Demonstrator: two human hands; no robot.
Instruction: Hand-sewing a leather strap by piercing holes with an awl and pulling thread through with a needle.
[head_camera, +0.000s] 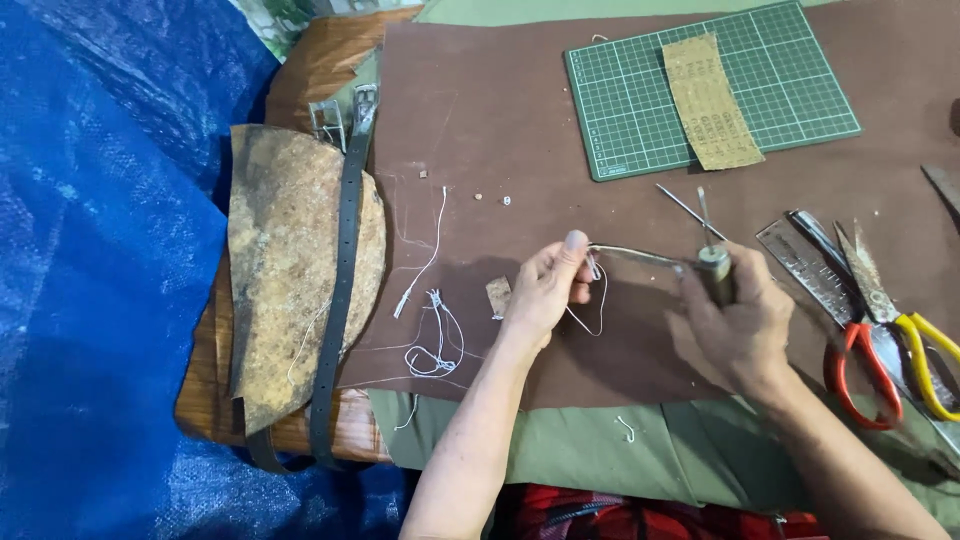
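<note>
Holding: narrow leather strip spans betw. both hands, over middle of brown leather sheet, toward its near edge.
L hand: thumb & forefinger pinched shut on strip's L end; white thread hangs in a loop just below the pinch.
R hand: fingers wrapped tight round awl handle; metal tip appears to meet strip's R end, exact contact hard to tell.
Strip axis: long axis runs L–R, roughly parallel to sheet's near edge; R end dips slightly.
Technique (judgement): keep strip taut w/ the L pinch, brace awl square to strip, keep thread clear of the point.
Nearby: 2 loose awls just beyond R hand; red- & yellow-handled scissors + steel ruler by sheet's R edge; green cutting mat at far R corner; thread scraps L of hands.
</note>
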